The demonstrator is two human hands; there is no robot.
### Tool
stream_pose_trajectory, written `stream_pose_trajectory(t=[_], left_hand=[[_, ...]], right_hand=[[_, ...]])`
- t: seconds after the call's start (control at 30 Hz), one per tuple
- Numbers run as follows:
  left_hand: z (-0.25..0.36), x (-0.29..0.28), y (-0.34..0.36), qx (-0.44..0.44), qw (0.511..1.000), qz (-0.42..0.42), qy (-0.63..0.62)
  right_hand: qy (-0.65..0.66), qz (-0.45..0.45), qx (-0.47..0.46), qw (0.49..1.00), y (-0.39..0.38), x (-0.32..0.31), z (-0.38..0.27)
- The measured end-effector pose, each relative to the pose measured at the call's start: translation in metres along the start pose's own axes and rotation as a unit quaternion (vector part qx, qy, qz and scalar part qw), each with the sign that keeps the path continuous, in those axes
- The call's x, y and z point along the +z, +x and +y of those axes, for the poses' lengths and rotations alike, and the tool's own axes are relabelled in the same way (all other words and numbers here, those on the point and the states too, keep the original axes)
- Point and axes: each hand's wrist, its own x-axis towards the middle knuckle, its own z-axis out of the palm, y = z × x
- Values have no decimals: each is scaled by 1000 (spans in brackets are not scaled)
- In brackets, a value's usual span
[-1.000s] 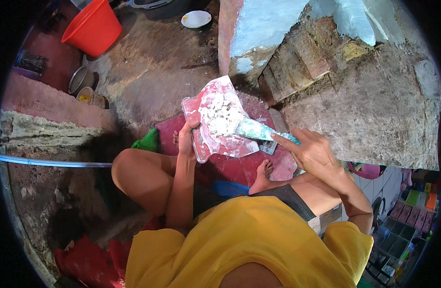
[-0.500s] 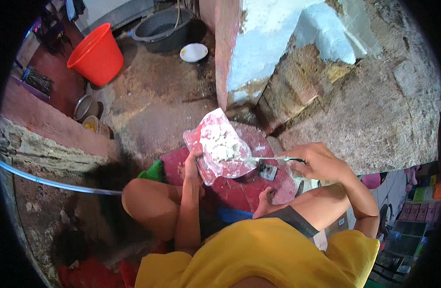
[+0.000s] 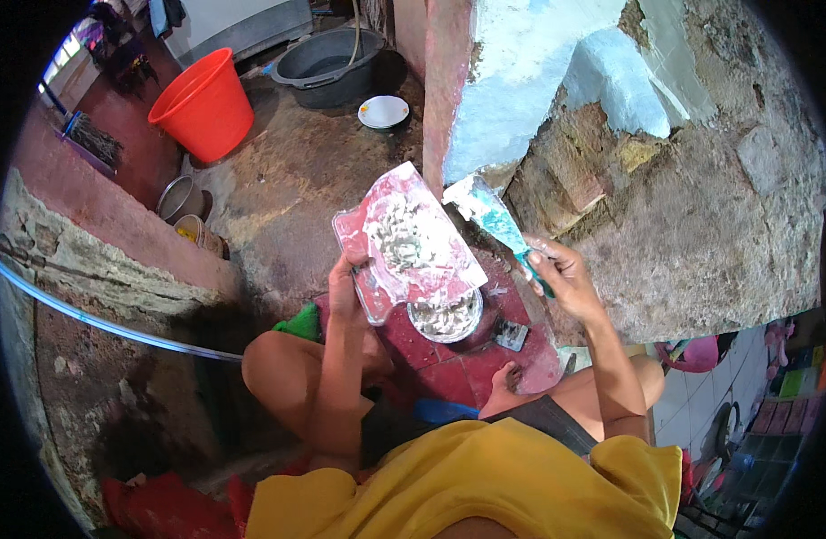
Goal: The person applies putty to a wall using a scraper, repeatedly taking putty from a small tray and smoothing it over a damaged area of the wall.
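My left hand (image 3: 344, 286) grips the near left edge of a flat red board (image 3: 373, 292), tilted and smeared with white. Heaped on the board is a mass of thick white putty (image 3: 404, 235). In my right hand (image 3: 565, 277) is a putty knife (image 3: 504, 226) with a green handle, its wide blade raised and loaded with white putty. The blade tip lies close to the foot of a white-and-pale-blue coated wall (image 3: 512, 99); whether they touch I cannot tell. Partly covered by the board, a round container (image 3: 449, 340) below holds more white paste.
A small dark flat item (image 3: 511, 335) lies on the red tiles by my foot. Rough broken masonry (image 3: 682, 242) rises at the right. Farther off stand a red bucket (image 3: 206, 112), a dark basin (image 3: 327, 72) and a white plate (image 3: 383, 110). A pale blue hose (image 3: 116, 331) crosses the left side.
My right hand has lifted the putty knife off the board and swung its blade up toward the wall, carrying putty. The board has shifted slightly up, and the paste container now shows below it.
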Motion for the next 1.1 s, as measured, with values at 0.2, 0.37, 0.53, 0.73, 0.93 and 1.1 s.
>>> stream_pose_trajectory(t=[0.2, 0.37, 0.53, 0.73, 0.93, 1.1], left_hand=[[26, 27, -8, -32, 998, -59, -17], [35, 22, -12, -31, 993, -79, -81], [36, 30, -14, 8, 996, -74, -52], [32, 18, -9, 7, 997, -58, -40], [41, 22, -14, 32, 999, -27, 18], [41, 16, -7, 35, 999, -9, 26]], right_hand=[[-213, 54, -238, 946, 16, 25, 1], [-260, 54, -297, 917, 14, 27, 3], [-301, 65, -329, 893, 8, 22, 7], [-334, 69, -301, 890, -5, 15, 19], [-299, 97, -296, 902, -18, 10, 32], [-123, 132, -59, 982, -37, -6, 43]])
